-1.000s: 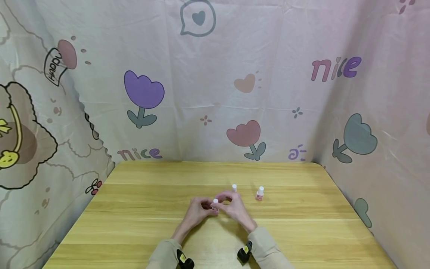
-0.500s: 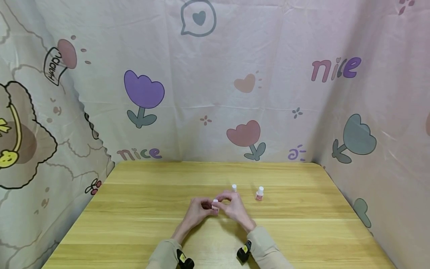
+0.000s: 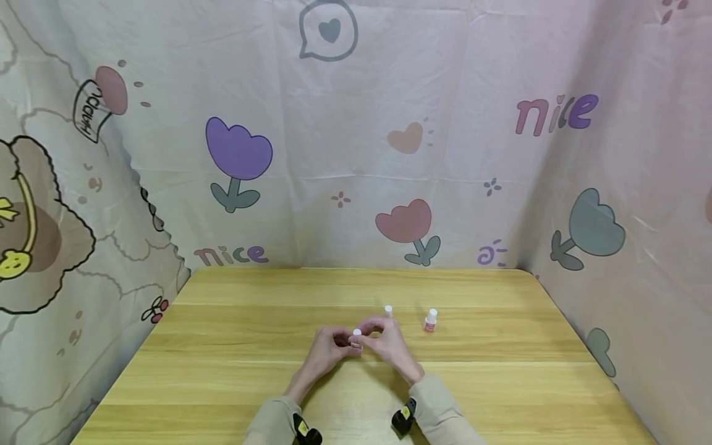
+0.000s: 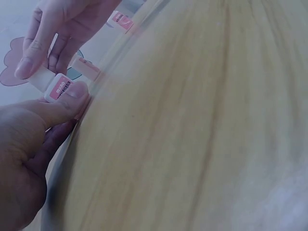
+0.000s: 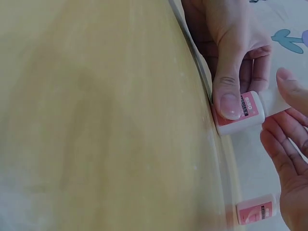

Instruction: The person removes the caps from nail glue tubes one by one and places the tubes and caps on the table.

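A small white glue bottle (image 3: 356, 346) with a pink label stands upright on the table between both hands. My left hand (image 3: 328, 347) grips its body, the thumb lying across the label of the glue bottle (image 4: 58, 87) in the left wrist view. From the other side my right hand (image 3: 389, 343) pinches the white cap (image 5: 275, 103) between thumb and fingers. The cap sits on the bottle; whether it is loose I cannot tell. Behind the right hand is a second glue bottle (image 3: 388, 311), its lower part hidden in the head view. A third glue bottle (image 3: 431, 321) stands farther right.
The wooden table (image 3: 250, 309) reaches back to a printed cloth backdrop (image 3: 334, 154), and more cloth hangs at both sides. Beige sleeves (image 3: 445, 408) cover the forearms. A black camera (image 3: 403, 418) is strapped at each wrist.
The right thumb shifts slightly over the cap, first covering more of it, then less. Both hands and all the bottles otherwise keep their places.
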{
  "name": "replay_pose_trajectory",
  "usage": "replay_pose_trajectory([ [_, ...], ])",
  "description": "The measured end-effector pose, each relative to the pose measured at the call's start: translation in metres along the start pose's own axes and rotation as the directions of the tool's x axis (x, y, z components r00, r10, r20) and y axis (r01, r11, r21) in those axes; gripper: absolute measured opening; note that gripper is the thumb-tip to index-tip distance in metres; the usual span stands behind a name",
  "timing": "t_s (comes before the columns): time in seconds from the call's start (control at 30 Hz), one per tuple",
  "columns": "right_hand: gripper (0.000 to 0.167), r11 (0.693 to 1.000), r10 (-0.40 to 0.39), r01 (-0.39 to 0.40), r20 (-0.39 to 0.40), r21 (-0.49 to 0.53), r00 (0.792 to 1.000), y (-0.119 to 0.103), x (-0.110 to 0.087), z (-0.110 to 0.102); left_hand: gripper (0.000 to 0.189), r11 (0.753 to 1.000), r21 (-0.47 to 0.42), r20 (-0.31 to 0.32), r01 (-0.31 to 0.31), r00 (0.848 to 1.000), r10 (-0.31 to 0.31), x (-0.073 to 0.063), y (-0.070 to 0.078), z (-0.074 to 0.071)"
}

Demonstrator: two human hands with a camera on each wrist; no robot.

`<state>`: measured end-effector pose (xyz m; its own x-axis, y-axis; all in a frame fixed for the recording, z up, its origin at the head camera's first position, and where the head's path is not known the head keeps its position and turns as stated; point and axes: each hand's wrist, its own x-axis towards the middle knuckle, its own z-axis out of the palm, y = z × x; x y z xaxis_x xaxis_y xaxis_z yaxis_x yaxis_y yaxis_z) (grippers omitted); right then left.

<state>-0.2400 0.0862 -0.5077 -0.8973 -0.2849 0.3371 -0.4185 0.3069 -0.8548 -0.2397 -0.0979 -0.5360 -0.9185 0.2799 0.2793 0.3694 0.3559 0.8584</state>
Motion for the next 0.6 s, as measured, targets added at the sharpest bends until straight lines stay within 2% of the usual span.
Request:
replay_pose_trajectory([
  [0.17, 0.012, 0.998, -0.054, 0.053, -0.015, -0.042, 0.998, 0.0024, 0.0006, 0.0023, 0.012, 1.000, -0.013, 0.000, -0.017, 1.000, 0.017, -0.0006, 0.0000, 0.0006],
  [0.3, 0.011, 0.996, -0.070, 0.070, 0.002, -0.055, 0.998, 0.0028, 0.0000, 0.0023, 0.012, 0.999, -0.027, -0.002, -0.024, 1.000, 0.024, -0.0007, 0.0005, 0.0002],
  [0.5, 0.013, 0.999, -0.030, 0.029, 0.045, 0.015, 0.999, 0.0025, -0.0011, 0.0005, 0.013, 1.000, -0.026, 0.000, -0.007, 1.000, 0.007, -0.0002, 0.0011, -0.0002],
  [0.6, 0.014, 0.999, 0.004, -0.005, 0.035, 0.044, 0.999, 0.0019, -0.0017, -0.0002, 0.014, 1.000, -0.015, -0.004, 0.010, 1.000, -0.010, 0.0001, 0.0006, 0.0001],
])
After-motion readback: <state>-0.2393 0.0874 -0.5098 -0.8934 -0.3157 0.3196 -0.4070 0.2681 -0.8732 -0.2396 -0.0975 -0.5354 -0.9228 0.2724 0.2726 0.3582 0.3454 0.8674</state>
